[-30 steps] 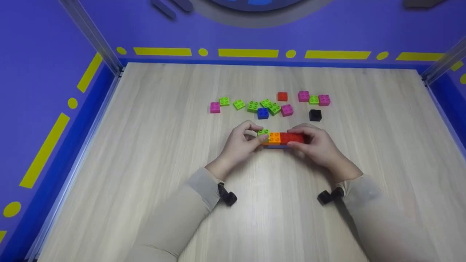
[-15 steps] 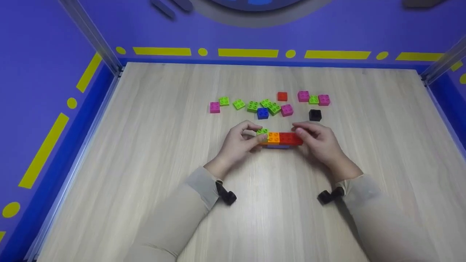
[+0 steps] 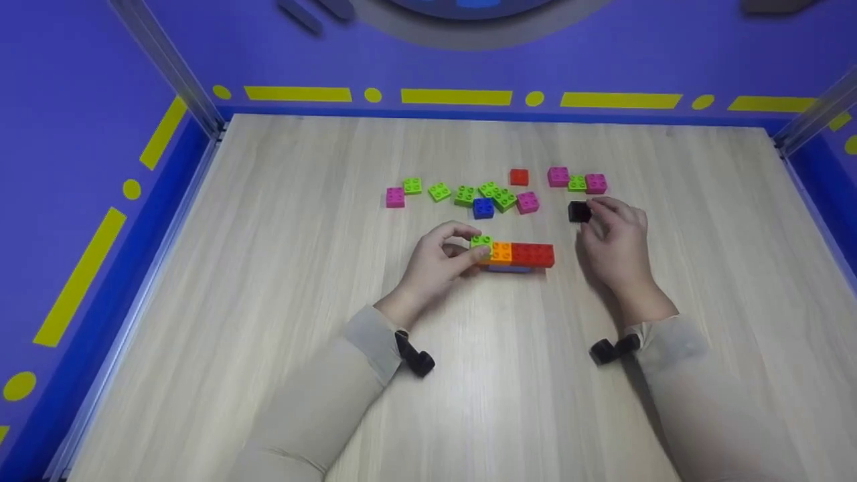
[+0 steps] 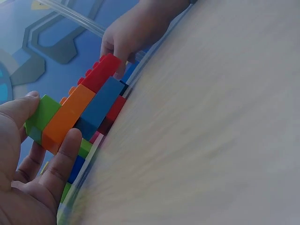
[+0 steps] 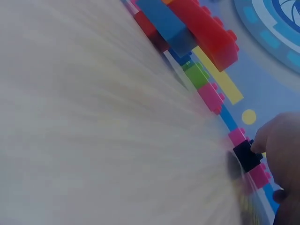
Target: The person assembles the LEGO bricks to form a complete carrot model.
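My left hand (image 3: 438,258) grips the left end of a built row of toy bricks, thumb in front and fingers behind. On the row, a lime brick (image 3: 480,242) sits at the left end, beside an orange brick (image 3: 501,252) and a long red brick (image 3: 533,255). The left wrist view shows a blue brick (image 4: 100,108) under them and a dark red brick (image 4: 112,115) lower down. Further back, my right hand (image 3: 619,248) reaches a black brick (image 3: 578,212), fingertips right at its right side; the thumb is just in front.
Behind the row lie loose bricks: a dark blue one (image 3: 483,208), several lime ones (image 3: 439,192), pink ones (image 3: 395,197) and a red one (image 3: 519,177). Two pink bricks and a lime brick (image 3: 576,183) stand just behind the black one. A blue wall (image 3: 455,73) closes the table's far edge.
My right hand has let go of the red end of the row and moved back and right to the black brick. My left hand keeps its grip; the row has barely shifted.
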A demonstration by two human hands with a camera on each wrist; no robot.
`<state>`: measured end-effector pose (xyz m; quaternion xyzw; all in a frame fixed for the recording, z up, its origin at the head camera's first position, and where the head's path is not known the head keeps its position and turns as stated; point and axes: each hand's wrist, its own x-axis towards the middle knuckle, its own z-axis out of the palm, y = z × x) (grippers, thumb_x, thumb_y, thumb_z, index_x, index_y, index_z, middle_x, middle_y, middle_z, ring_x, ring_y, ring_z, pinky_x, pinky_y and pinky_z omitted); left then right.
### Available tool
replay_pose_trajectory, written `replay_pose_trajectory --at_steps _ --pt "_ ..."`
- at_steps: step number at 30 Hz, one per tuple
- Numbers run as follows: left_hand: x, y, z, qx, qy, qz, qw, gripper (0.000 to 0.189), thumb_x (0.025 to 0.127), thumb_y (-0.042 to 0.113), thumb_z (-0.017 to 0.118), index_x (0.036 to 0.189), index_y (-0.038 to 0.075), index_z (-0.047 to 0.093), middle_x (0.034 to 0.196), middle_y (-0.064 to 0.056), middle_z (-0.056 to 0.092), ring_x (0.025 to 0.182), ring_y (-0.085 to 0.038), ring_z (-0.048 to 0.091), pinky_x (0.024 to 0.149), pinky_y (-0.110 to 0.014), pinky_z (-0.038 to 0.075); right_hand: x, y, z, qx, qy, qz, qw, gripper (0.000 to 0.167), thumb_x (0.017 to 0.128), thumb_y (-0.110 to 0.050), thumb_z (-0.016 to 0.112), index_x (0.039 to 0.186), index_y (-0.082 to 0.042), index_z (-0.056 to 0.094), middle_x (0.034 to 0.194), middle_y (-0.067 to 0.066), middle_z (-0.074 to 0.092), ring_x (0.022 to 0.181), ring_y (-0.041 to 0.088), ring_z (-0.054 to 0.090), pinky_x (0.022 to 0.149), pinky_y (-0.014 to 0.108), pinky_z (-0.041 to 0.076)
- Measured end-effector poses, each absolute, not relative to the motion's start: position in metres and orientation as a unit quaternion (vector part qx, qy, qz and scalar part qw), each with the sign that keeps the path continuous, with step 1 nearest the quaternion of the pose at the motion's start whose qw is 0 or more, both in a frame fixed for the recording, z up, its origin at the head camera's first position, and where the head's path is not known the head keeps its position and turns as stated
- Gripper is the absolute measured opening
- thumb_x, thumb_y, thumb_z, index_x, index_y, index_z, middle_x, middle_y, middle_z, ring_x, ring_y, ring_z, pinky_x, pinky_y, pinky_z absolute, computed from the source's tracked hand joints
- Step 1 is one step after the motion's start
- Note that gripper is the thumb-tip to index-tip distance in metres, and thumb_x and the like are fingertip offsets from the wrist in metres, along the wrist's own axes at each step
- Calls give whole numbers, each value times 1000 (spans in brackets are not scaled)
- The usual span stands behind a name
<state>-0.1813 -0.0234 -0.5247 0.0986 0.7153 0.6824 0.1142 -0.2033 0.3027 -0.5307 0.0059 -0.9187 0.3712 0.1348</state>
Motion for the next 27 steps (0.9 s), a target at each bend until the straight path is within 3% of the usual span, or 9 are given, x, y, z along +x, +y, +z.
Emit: replay_pose_trajectory --at_steps 2,6,16,24,27 --pt "-182 -23 -525 97 715 683 114 34 104 22 85 133 8 73 137 -11 70 92 -18 80 83 -32 68 -203 304 -530 7 -927 353 129 44 106 -6 68 149 8 68 162 24 62 150 48 47 127 61 36" --pt "-182 -25 -525 93 717 682 113 34 105 24 84 133 9 73 134 -10 70 90 -17 79 83 -31 68 -203 305 -530 5 -933 340 118 40 105 -8 72 143 6 72 160 24 65 149 48 50 128 63 35" --pt "-184 -27 -526 91 723 677 105 38 105 26 84 138 10 72 136 -9 68 93 -21 80 83 -30 67 -201 303 -530 -7 -921 373 110 27 104 -12 78 128 3 77 130 25 78 131 43 64 117 58 47" --pt "-184 -26 -526 83 710 692 98 36 105 19 84 137 7 72 136 -10 67 97 -17 80 89 -36 70 -198 298 -529 -3 -874 472 119 36 102 -12 84 135 -2 75 131 17 77 117 28 68 98 26 50" --pt "-184 -25 -526 82 710 693 94 34 105 18 83 136 8 73 136 -11 67 96 -16 80 89 -37 71 -196 297 -529 26 -853 507 121 41 100 -9 86 139 -2 75 130 7 76 116 21 66 97 19 51"
